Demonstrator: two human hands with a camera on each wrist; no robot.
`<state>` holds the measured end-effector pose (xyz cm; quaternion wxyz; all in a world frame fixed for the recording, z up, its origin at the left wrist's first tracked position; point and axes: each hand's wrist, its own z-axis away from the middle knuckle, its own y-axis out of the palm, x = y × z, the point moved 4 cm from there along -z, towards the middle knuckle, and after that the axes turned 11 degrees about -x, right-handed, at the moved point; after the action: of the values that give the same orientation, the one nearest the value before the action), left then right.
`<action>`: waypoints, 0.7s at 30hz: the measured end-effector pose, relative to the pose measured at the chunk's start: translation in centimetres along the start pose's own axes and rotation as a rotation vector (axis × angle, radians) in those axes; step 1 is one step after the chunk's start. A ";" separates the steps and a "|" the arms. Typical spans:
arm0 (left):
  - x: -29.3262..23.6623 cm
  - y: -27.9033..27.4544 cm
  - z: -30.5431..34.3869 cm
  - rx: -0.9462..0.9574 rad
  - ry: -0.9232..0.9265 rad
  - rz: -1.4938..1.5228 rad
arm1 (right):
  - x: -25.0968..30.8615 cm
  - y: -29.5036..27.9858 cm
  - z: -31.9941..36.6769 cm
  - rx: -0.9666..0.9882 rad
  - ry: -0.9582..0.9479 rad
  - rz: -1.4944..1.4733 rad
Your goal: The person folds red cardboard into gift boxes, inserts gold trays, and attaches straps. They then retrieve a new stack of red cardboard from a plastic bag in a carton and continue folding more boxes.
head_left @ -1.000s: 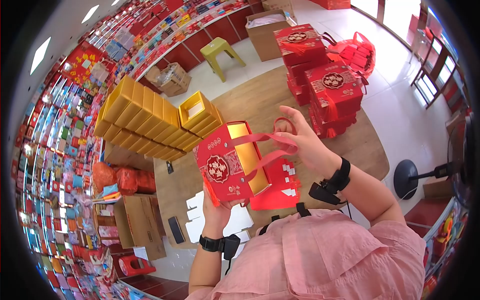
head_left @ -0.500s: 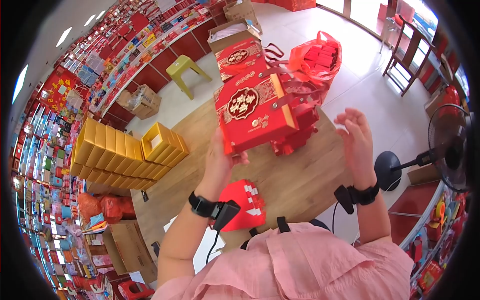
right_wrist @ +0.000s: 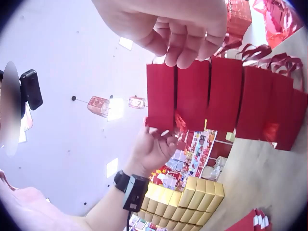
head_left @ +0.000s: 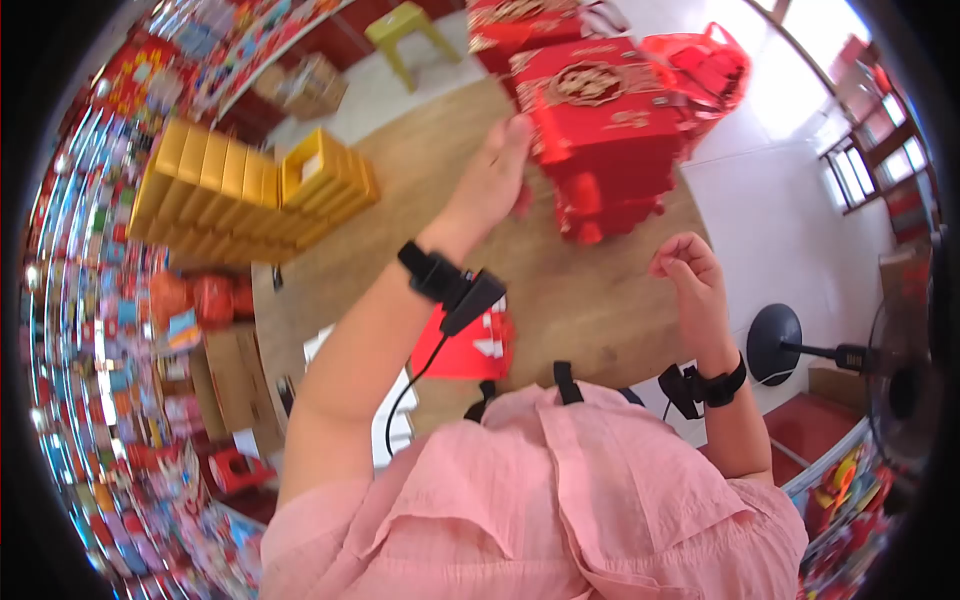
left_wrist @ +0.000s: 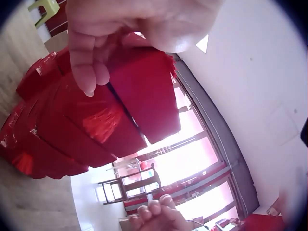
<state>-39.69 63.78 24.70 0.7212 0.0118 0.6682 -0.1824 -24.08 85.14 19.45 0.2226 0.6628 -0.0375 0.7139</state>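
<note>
My left hand (head_left: 488, 182), its fingers extended, is at the left side of the top red gift box (head_left: 590, 88), which sits on a stack of matching boxes (head_left: 615, 185). In the right wrist view the left hand's fingers are right at that box's edge. The box has a dark medallion with pale characters on its lid and a red tassel. My right hand (head_left: 692, 285) hangs over the table's right edge with loosely curled fingers and holds nothing. In the left wrist view, parts of the box (left_wrist: 142, 94) are hidden behind the left hand.
Another red box stack (head_left: 510, 35) stands behind, beside a red plastic bag (head_left: 715, 75). Yellow-gold box trays (head_left: 225, 190) are stacked at the left of the wooden table (head_left: 410, 165). Flat red sheets (head_left: 455, 345) and white pieces lie near my body. A fan (head_left: 775, 345) stands at the right.
The red box came from in front of my body, over the table, onto the stack. My left hand went along with it. My right hand let go of the ribbon handle and moved right.
</note>
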 end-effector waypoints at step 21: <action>26.4 -12.3 21.2 0.019 -0.056 -1.202 | -26.6 18.8 4.2 0.391 0.387 0.578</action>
<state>-21.73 40.22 4.17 0.5089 -0.3666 0.5367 -0.5644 -26.47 59.69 -1.18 -0.1148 0.5083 -0.0431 0.8524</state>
